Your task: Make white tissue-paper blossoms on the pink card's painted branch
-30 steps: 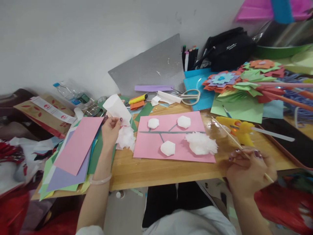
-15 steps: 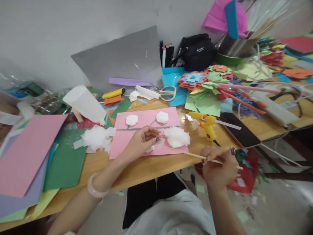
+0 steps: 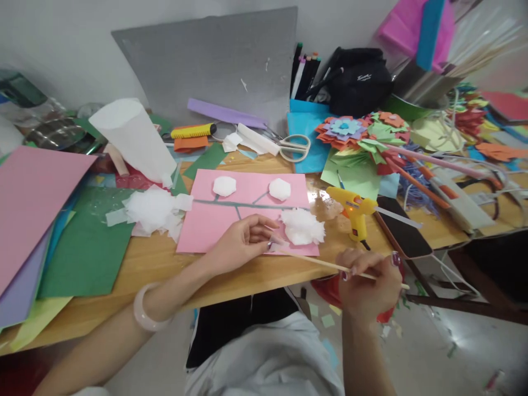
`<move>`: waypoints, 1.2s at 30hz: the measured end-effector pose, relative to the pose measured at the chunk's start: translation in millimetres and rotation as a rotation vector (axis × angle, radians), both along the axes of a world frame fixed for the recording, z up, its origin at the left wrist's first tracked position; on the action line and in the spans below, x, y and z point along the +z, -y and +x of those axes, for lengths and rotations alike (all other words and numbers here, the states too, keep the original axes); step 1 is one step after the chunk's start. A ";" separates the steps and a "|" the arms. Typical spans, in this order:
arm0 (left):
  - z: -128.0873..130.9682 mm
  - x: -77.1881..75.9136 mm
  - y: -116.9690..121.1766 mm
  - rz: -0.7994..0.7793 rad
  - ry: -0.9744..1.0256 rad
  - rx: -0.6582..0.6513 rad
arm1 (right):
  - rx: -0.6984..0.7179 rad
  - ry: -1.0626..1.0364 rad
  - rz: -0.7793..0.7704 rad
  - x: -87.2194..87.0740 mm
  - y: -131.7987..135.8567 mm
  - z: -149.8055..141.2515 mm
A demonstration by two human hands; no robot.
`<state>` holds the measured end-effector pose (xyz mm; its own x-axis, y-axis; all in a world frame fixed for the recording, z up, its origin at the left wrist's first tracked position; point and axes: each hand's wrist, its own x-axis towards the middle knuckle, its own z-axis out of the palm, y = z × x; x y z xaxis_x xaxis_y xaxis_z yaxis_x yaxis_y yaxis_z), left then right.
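Observation:
My right hand (image 3: 369,278) is closed around a thin wooden stick (image 3: 317,262), which points left over the front of a pink sheet (image 3: 198,228). At the stick's tip, my left hand (image 3: 245,239) pinches a small piece of white tissue paper (image 3: 279,242). A ruffled white tissue puff (image 3: 303,226) sits on the sheet's right side, just beyond the stick. Farther up the sheet are two smooth white pads (image 3: 225,186), beside a drawn dark green branch line (image 3: 218,203). My left hand covers part of the sheet's lower middle.
Loose white tissue pieces (image 3: 152,210) lie left of the sheet, over green paper (image 3: 86,247). A yellow glue gun (image 3: 355,209) stands at the right beside a phone (image 3: 404,228). Scissors (image 3: 295,147), a yellow cutter (image 3: 193,131) and paper flowers (image 3: 344,131) lie behind.
The view has shifted. My left hand has brought the tissue piece down to the stick's tip, where a small gap showed before. My right hand keeps its grip on the stick.

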<state>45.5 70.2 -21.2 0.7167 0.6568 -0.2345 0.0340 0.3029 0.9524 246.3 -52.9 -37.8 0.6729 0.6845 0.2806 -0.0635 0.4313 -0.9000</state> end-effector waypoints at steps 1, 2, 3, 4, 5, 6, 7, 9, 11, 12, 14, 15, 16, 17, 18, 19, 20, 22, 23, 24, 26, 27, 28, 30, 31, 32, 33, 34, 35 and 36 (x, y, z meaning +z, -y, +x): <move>-0.1 0.1 0.7 0.003 0.002 -0.005 | -0.009 -0.001 -0.006 0.3 0.4 0.0; -0.3 0.2 1.2 0.007 0.003 -0.005 | -0.021 -0.002 -0.012 0.6 0.6 0.0; -0.5 0.4 1.6 0.011 0.004 -0.003 | -0.034 -0.002 -0.013 1.1 0.7 -0.2; -0.8 0.8 1.9 0.011 0.007 -0.003 | -0.046 -0.001 -0.015 1.6 0.7 -0.4; -1.0 1.4 2.1 0.003 0.017 -0.005 | -0.056 0.002 -0.019 2.3 0.5 -0.8; -1.1 2.2 2.2 -0.016 0.034 -0.014 | -0.065 0.005 -0.023 2.9 0.3 -1.2; -1.2 3.1 2.2 -0.040 0.055 -0.024 | -0.073 0.009 -0.027 3.4 0.0 -1.7; -1.1 4.9 1.9 -0.082 0.086 -0.046 | -0.096 0.017 -0.033 4.1 -0.4 -2.9; -1.1 5.5 1.5 -0.072 0.078 -0.057 | -0.126 0.026 -0.041 4.4 -0.4 -3.7; -1.2 5.1 1.3 -0.056 0.065 -0.058 | -0.142 0.034 -0.041 4.5 -0.2 -3.8; -1.7 3.2 0.9 -0.048 0.050 -0.061 | -0.169 0.047 -0.034 4.7 0.6 -2.9; -2.1 1.8 0.6 -0.057 0.051 -0.062 | -0.187 0.048 -0.028 4.9 1.1 -2.0; -2.5 0.5 0.4 -0.069 0.055 -0.064 | -0.206 0.051 -0.021 5.2 1.6 -1.1; -2.9 -0.6 0.2 -0.076 0.058 -0.068 | -0.228 0.053 -0.017 5.5 2.1 -0.2; -3.2 -1.4 0.0 -0.075 0.056 -0.072 | -0.245 0.053 -0.021 5.8 2.5 0.5; -3.5 -1.8 -0.1 -0.068 0.051 -0.075 | -0.251 0.051 -0.034 6.1 2.8 0.9; -3.6 -1.9 -0.1 -0.057 0.042 -0.080 | -0.245 0.050 -0.047 6.3 3.1 0.8; -3.4 -1.0 0.3 -0.032 0.029 -0.086 | -0.203 0.035 -0.070 6.4 3.3 -0.2; -3.2 -0.3 0.6 -0.019 0.024 -0.090 | -0.182 0.025 -0.072 6.3 3.4 -0.9; -2.9 0.4 1.0 -0.007 0.020 -0.096 | -0.162 0.019 -0.068 6.1 3.4 -1.7; -2.2 1.5 1.9 0.016 0.011 -0.103 | -0.141 0.016 -0.057 5.6 3.4 -2.7; -1.9 1.8 2.3 0.028 0.004 -0.102 | -0.138 0.016 -0.056 5.4 3.5 -3.0; -1.7 1.9 2.8 0.039 -0.006 -0.100 | -0.139 0.017 -0.055 5.4 3.6 -3.0; -1.5 1.6 3.6 0.058 -0.032 -0.095 | -0.141 0.018 -0.061 5.4 4.0 -3.1; -1.6 1.1 3.9 0.065 -0.045 -0.095 | -0.142 0.020 -0.064 5.5 4.3 -3.1; -1.7 0.6 4.2 0.072 -0.058 -0.097 | -0.140 0.024 -0.067 5.6 4.6 -3.1; -1.9 0.1 4.5 0.078 -0.066 -0.098 | -0.140 0.027 -0.071 5.6 4.8 -3.2; -2.1 -0.4 4.7 0.083 -0.068 -0.101 | -0.143 0.028 -0.077 5.6 5.0 -3.3; -2.3 -0.8 4.8 0.088 -0.066 -0.104 | -0.147 0.028 -0.083 5.4 5.0 -3.5; -2.4 -1.1 4.9 0.094 -0.062 -0.105 | -0.157 0.028 -0.088 5.3 4.9 -3.6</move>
<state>43.0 65.3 -22.2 0.7688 0.5998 -0.2217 0.1206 0.2044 0.9714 242.7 -57.7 -32.4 0.7658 0.5947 0.2447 0.0243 0.3535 -0.9351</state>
